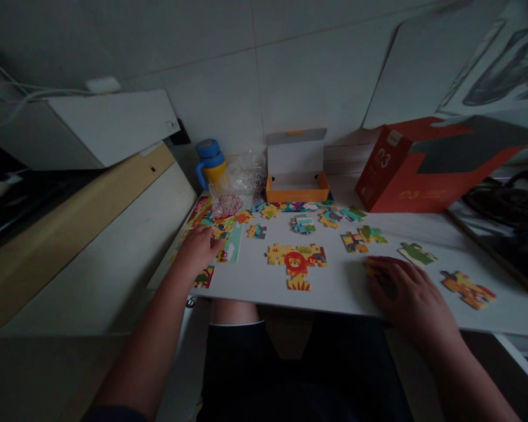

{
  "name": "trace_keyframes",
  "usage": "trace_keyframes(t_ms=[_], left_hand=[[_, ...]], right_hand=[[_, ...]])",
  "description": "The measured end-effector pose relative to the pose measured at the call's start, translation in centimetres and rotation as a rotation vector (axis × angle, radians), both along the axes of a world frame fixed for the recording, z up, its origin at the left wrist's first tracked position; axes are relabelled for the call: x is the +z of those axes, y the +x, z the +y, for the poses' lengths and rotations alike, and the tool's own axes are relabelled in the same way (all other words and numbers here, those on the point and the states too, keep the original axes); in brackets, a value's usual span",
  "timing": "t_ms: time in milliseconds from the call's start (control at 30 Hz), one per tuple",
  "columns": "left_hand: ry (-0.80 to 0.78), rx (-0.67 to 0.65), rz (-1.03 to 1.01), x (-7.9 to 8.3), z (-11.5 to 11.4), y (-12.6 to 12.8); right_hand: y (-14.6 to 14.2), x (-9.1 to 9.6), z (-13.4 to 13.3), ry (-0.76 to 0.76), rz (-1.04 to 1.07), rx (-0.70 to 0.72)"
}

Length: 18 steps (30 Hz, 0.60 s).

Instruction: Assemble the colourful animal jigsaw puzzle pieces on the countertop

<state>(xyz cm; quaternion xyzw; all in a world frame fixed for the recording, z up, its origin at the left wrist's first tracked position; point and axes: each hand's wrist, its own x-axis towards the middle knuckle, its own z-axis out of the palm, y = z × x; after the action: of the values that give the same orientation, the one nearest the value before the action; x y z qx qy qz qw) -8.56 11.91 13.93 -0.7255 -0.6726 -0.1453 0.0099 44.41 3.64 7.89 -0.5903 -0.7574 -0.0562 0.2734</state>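
Joined jigsaw pieces with a lion picture lie flat near the table's front edge, between my hands. My right hand is right of them, its fingers curled over a yellowish puzzle piece that they partly hide. My left hand rests on a colourful picture sheet at the left, thumb and fingers apart, holding nothing that shows. Loose pieces lie about: a grey-and-blue one, an elephant-like one, a green one and an orange one beyond my right hand.
An open orange box stands at the back, beside crumpled clear plastic wrap and a blue-and-yellow bottle. A large red box stands back right. A white box is at the left. Tiled wall closes the back.
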Motion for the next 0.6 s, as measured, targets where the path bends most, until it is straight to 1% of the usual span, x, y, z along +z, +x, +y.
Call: trace_keyframes(t_ms=[67, 167, 233, 300, 367, 433, 600], left_hand=[[-0.009, 0.023, -0.027, -0.4, 1.6, 0.5], [-0.03, 0.043, -0.062, -0.7, 3.7, 0.3], [-0.059, 0.054, -0.101, -0.6, 4.6, -0.1], [-0.098, 0.053, -0.148, -0.3, 5.1, -0.5], [-0.147, 0.029, -0.201, 0.1, 5.0, -0.6], [-0.198, -0.018, -0.253, 0.4, 4.5, -0.2], [-0.298, -0.172, -0.336, 0.8, 2.4, 2.5]], right_hand=[[-0.1, 0.1, 0.0, 0.006, 0.002, -0.004], [-0.2, 0.4, -0.1, -0.001, 0.022, -0.007], [-0.4, 0.6, -0.1, -0.012, 0.04, -0.013], [-0.6, 0.8, -0.2, -0.025, 0.053, -0.018], [-0.8, 1.0, -0.3, -0.027, 0.054, -0.031], [-0.8, 0.9, -0.3, -0.026, 0.043, -0.039], [-0.3, 0.6, -0.2, -0.036, 0.016, -0.039]])
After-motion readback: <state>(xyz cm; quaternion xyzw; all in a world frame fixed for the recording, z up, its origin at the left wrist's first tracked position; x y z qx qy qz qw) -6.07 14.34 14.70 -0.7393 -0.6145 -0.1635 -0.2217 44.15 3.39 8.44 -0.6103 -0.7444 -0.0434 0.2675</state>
